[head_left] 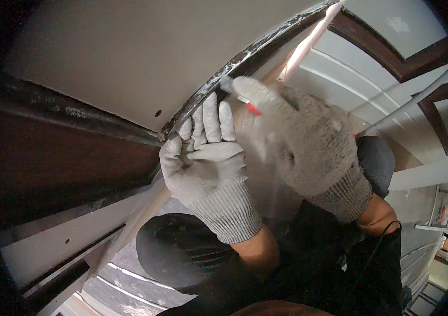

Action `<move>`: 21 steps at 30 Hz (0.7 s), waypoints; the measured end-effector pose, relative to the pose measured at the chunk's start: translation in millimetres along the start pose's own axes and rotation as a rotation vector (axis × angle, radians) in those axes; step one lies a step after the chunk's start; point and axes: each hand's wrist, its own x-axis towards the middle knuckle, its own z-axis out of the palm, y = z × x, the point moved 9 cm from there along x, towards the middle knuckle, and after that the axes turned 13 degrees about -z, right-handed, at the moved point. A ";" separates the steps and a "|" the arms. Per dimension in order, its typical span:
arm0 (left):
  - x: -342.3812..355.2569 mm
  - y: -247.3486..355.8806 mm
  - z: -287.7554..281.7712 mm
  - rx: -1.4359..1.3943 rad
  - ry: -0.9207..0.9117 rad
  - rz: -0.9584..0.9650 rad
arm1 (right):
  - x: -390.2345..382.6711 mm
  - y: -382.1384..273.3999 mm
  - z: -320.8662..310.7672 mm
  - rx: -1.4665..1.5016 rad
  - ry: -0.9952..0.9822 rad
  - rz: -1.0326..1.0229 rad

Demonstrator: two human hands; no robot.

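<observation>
Both my hands wear grey-white knit work gloves. My left hand (200,163) is turned palm up, fingers extended, with its fingertips at the underside of a dark trim strip (234,64) streaked with white. Nothing lies in that palm. My right hand (311,137), smeared by motion, is closed on a small hand tool (253,109) with a red part and a pale, thin front end. The tool's tip is at the strip, just right of my left fingertips; its exact kind is blurred. The strip edges a large pale panel (108,63) with a small dark hole.
A dark brown board (71,152) runs along the left. Pale panels with dark brown frames (387,47) stand at the right, crossed by a grey pipe (419,97). My knees (182,253) are bent below. Metal scaffold-like bars (440,228) show at far right.
</observation>
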 end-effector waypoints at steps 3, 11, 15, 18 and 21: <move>0.6 -2.1 3.6 -0.008 -0.042 -0.011 | -0.4 21.7 3.9 0.045 -0.069 0.130; 1.5 -2.8 4.9 -0.054 -0.075 -0.051 | -3.6 2.1 6.9 0.128 0.096 -0.061; -0.3 -0.9 2.4 -0.003 -0.006 -0.004 | -1.0 25.1 19.7 0.092 0.084 0.064; -0.1 -2.7 4.0 -0.031 -0.013 -0.011 | -1.0 14.6 16.9 0.255 0.179 -0.010; 1.0 -4.1 6.4 -0.018 -0.031 -0.036 | -4.1 -1.6 24.4 0.245 0.087 -0.038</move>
